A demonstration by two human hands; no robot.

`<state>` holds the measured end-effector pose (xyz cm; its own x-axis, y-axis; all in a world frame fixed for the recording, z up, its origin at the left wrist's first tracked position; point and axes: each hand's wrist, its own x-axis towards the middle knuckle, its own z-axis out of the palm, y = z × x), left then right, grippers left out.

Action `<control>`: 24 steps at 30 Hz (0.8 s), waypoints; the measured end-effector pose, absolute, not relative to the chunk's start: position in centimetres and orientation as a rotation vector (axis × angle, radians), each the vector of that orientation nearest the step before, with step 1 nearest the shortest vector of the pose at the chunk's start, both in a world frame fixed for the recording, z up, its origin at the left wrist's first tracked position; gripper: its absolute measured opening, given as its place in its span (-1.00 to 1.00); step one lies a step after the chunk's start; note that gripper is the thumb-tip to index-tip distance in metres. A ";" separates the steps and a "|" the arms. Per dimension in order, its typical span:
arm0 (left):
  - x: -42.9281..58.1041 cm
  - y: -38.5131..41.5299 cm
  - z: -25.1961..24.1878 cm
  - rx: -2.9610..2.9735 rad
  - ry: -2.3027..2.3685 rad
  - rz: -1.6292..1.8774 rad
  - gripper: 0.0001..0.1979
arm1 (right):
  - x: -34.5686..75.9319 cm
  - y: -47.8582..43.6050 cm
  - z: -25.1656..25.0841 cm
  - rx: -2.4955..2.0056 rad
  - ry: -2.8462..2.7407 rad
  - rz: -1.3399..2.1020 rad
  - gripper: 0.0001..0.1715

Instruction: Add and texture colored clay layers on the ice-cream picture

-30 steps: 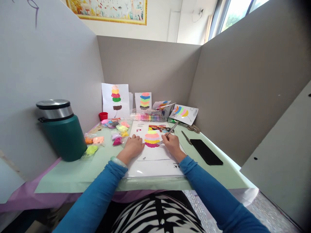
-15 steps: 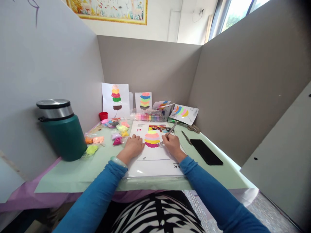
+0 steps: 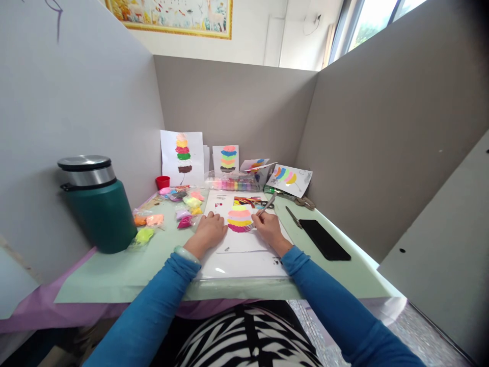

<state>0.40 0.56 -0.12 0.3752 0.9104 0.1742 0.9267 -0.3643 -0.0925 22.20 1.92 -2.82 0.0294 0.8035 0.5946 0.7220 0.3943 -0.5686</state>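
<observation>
On a white sheet [image 3: 252, 244] sits a stack of flattened clay bands, yellow, pink, yellow and a dark magenta band [image 3: 237, 229] at the bottom. My right hand [image 3: 269, 228] is closed around a metal fork [image 3: 270, 202], its handle slanting up to the right. The fork's tines rest on the right part of the magenta band. My left hand [image 3: 211, 230] lies palm down on the paper's left side, its fingers stretched out and their tips beside the bands.
A green flask [image 3: 99, 209] stands at the left. Bagged clay pieces [image 3: 185, 221] lie left of the paper. A black phone [image 3: 324, 239] and a knife [image 3: 293, 216] lie to the right. Clay pictures [image 3: 181, 158] and a bag of colored clay [image 3: 233, 182] line the back partition.
My right hand has shifted slightly to the left with the fork, its tines now further onto the magenta band. My left hand stays in place.
</observation>
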 end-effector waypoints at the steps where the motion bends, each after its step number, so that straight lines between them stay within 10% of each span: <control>1: 0.4 0.5 -0.1 -2.457 -1.662 -0.139 -0.58 | 22.2 1.9 -2.8 -1.343 -1.716 0.111 -0.63; 24: 0.4 0.6 -0.2 -2.455 -1.660 -0.141 -0.59 | 22.3 1.9 -2.8 -1.367 -1.701 0.076 -0.66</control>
<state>0.38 0.64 -0.17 0.3745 0.9106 0.1750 0.9270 -0.3638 -0.0910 22.27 1.89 -2.82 0.0423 0.7965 0.6031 0.7399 0.3806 -0.5546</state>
